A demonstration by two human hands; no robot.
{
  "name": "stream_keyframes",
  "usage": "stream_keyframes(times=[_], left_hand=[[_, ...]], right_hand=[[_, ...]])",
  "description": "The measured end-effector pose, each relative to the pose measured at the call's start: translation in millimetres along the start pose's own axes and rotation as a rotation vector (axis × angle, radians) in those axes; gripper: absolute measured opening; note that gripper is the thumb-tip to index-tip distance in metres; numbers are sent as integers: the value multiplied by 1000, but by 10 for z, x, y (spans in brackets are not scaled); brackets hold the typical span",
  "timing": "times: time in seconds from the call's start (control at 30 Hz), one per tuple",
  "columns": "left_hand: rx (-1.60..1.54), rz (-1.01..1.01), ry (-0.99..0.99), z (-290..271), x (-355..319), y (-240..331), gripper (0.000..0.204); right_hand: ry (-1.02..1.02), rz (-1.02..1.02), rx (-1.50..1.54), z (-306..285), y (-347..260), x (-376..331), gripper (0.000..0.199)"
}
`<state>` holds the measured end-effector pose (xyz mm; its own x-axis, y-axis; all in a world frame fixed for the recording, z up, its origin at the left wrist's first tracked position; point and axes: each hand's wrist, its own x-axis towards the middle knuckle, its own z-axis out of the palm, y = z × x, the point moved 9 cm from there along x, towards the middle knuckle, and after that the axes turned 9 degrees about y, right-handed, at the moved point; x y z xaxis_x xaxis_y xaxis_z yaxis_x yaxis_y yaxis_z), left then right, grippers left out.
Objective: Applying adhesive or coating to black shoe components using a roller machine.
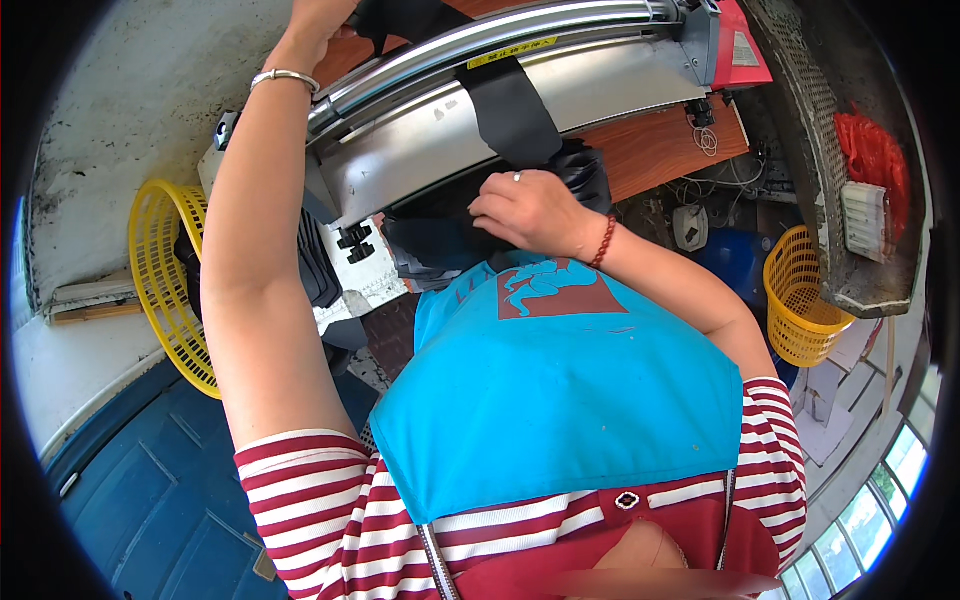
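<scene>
A silver machine with a long roller bar (480, 65) spans the top of the head view. My left hand (318, 22) reaches over its left end, beside a black sheet (415, 18) on the far side. The frame's top edge cuts off most of its fingers. A dark flat piece (515, 115) hangs out from under the bar, down the machine's metal plate (400, 150). My right hand (535, 212) is just below that piece's lower end, fingers curled in over black sheets (430, 240) at my lap. What its fingertips grip, if anything, is hidden.
A yellow basket (165, 285) with dark contents stands left, another yellow basket (800, 300) right. Black pieces (318, 265) hang near a black knob (355, 243). A brown wooden board (670, 155) extends behind. A red plastic bag (870, 165) lies on the right ledge.
</scene>
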<state>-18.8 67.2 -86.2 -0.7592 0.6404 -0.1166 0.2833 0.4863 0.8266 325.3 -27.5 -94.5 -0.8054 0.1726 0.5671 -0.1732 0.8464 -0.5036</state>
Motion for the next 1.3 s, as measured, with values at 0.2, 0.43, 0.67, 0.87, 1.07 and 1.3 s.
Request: stream_keyframes(times=[0.2,0.43,0.67,0.87,1.07,1.3], left_hand=[[-122,190,192,-459,-97,672,15],[-192,307,261,-1013,-116,1096,13],[-250,401,342,-1285,-494,1454,33],[-78,511,534,-1463,-481,1438,25],[573,919,222,-130,-444,929,24],[582,270,-408,759,-215,-215,28]], right_hand=[[-90,61,-172,498,163,-110,23],[-59,107,-118,550,184,-118,21],[-15,-31,192,280,-37,32,22],[114,847,691,-211,654,-86,24],[106,917,530,-259,1023,95,26],[204,614,15,-456,1146,449,18]])
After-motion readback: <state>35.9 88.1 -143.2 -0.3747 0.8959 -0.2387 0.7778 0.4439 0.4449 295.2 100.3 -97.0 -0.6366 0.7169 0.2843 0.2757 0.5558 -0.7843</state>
